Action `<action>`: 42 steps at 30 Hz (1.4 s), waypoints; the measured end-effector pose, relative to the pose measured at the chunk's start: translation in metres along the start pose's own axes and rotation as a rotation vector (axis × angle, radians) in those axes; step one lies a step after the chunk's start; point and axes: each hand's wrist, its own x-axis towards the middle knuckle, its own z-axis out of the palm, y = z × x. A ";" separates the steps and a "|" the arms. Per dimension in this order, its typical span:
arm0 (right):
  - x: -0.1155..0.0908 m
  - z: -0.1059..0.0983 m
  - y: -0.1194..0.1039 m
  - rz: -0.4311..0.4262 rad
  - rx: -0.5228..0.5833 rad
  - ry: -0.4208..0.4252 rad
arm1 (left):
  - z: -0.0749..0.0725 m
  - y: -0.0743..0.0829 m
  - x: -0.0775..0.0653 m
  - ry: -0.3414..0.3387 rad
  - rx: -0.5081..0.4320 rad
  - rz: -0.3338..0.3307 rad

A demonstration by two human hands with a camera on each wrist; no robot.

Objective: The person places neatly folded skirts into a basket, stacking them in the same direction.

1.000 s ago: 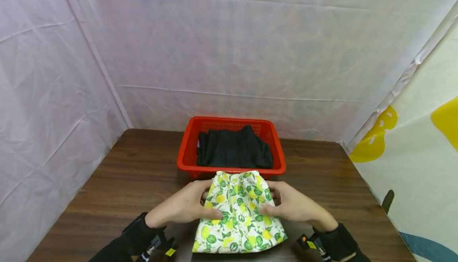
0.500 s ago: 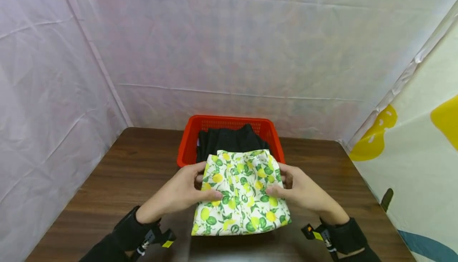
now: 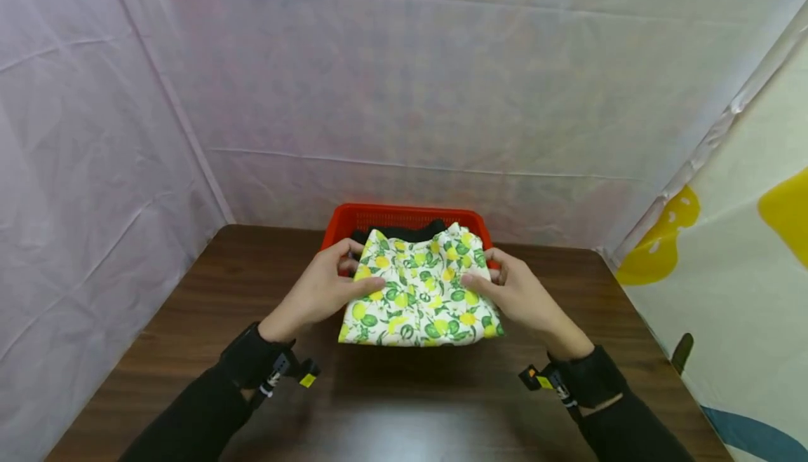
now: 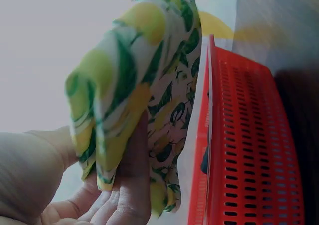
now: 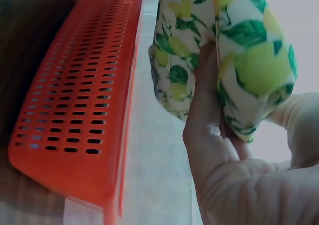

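A folded white garment [image 3: 423, 294] with a lemon and green leaf print is held up between both hands, its kind not clear from the folds. My left hand [image 3: 331, 276] grips its left side, thumb on top and fingers underneath. On the right side my right hand [image 3: 514, 290] pinches it the same way. In the head view the garment overlaps the red plastic basket [image 3: 404, 209], hiding most of it. Both wrist views show the cloth above the level of the basket's slotted side [image 4: 254, 145]. Inside the basket lies dark folded cloth [image 3: 410, 233], mostly covered from view.
The basket stands at the back of a brown wooden table [image 3: 252, 273], close to a white fabric wall [image 3: 404, 97]. Another white panel with yellow shapes [image 3: 659, 245] borders the table's right side.
Both hands have lifted the lemon-print garment and carried it away from the body, from in front of the basket to over it. The basket and dark cloth have stayed in place.
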 end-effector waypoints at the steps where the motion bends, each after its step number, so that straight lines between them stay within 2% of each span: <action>1: 0.004 -0.001 -0.002 0.013 0.006 0.006 | -0.001 0.000 0.003 0.006 -0.012 -0.011; 7: 0.025 -0.004 -0.004 0.095 0.020 0.031 | -0.010 0.001 0.021 -0.011 -0.025 -0.070; 13: 0.042 -0.010 -0.004 0.149 0.092 -0.037 | -0.021 0.005 0.036 -0.055 0.047 -0.120; 19: 0.057 -0.013 -0.010 0.194 0.060 -0.003 | -0.027 0.011 0.051 -0.023 0.101 -0.135; 23: 0.068 -0.014 -0.013 0.190 -0.032 0.035 | -0.032 0.007 0.061 0.013 0.166 -0.135; 27: 0.075 -0.015 -0.011 0.158 -0.223 0.062 | -0.037 0.000 0.072 0.030 0.231 -0.131; 30: 0.081 -0.016 -0.009 0.133 -0.346 0.076 | -0.040 -0.004 0.080 0.030 0.244 -0.134; 34: 0.091 -0.017 -0.007 0.126 -0.390 0.078 | -0.042 -0.007 0.091 0.045 0.234 -0.151; 37: 0.098 -0.016 -0.005 0.145 -0.406 0.066 | -0.041 -0.011 0.098 0.056 0.266 -0.171; 40: 0.101 -0.011 -0.001 0.184 -0.465 0.025 | -0.038 -0.015 0.104 0.011 0.326 -0.229; 42: 0.100 -0.007 0.001 0.208 -0.514 -0.012 | -0.036 -0.019 0.106 -0.056 0.376 -0.265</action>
